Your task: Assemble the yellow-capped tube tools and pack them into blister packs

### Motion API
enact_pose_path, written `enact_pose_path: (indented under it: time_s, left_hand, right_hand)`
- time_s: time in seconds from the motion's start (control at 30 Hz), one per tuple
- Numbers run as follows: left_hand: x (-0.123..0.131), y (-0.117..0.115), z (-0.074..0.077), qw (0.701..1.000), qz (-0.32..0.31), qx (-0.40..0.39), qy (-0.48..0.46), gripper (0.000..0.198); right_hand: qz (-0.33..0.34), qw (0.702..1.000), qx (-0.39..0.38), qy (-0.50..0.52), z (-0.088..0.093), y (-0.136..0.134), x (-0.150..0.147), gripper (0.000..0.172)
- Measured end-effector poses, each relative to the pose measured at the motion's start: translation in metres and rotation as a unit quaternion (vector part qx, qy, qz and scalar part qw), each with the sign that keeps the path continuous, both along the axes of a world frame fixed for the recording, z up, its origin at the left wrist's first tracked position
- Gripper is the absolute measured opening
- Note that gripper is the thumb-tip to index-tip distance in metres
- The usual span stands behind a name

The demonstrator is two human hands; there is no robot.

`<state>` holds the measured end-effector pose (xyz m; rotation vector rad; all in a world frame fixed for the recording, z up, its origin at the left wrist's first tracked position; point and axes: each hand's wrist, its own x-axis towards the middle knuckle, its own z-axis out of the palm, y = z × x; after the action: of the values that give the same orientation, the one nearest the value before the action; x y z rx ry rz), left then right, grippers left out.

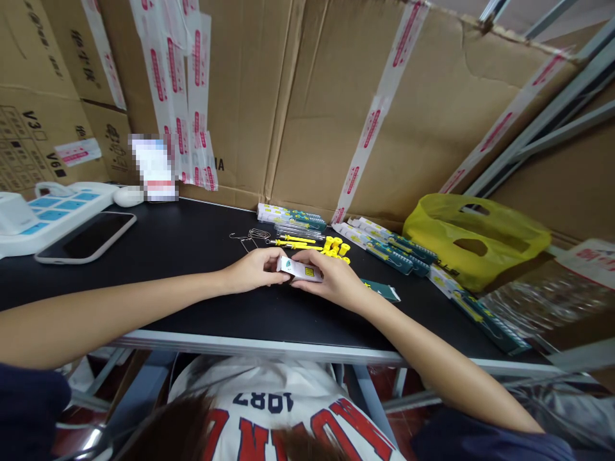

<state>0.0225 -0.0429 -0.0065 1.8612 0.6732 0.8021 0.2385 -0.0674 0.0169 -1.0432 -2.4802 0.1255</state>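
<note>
Box (305, 271) held between left hand (259, 267) and right hand (332, 274).

1. Soft light falls on the cardboard (331, 109); it is darker under the worktop (192, 237).
2. The clear plastic (542, 301) has shiny spots.
3. The small box (310, 273) looks fairly clear, but the hair (168, 429) is blurry.
4. Things near the sides look stretched.
5. Blocky squares cover a bright patch (156, 169).

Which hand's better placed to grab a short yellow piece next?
Probably the right hand: it's nearer the short yellow pieces, just beyond it. Both hands hold the small box, so the left hand would hold it alone.
</note>
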Motion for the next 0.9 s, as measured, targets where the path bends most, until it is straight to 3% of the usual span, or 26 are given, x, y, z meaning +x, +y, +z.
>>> enact_pose_path:
  time_s: [0.17, 0.37, 0.6, 0.9]
  left_hand:
    - [-0.003, 0.004, 0.000, 0.999, 0.022, 0.029, 0.025, 0.020]
    - [-0.007, 0.009, 0.002, 0.990, 0.036, 0.129, 0.032, 0.028]
    - [-0.007, 0.010, 0.006, 0.999, 0.020, 0.019, 0.026, 0.031]
    - [-0.002, 0.005, 0.001, 0.999, -0.008, -0.006, 0.048, 0.027]
  right_hand:
    - [0.019, 0.999, -0.008, 0.044, 0.000, 0.000, 0.002, 0.040]
    - [0.022, 0.998, -0.013, 0.060, 0.003, -0.002, 0.003, 0.040]
    - [0.011, 0.998, -0.008, 0.055, 0.005, -0.002, 0.005, 0.039]
    - [0.037, 0.998, -0.006, 0.044, 0.002, -0.002, 0.001, 0.038]
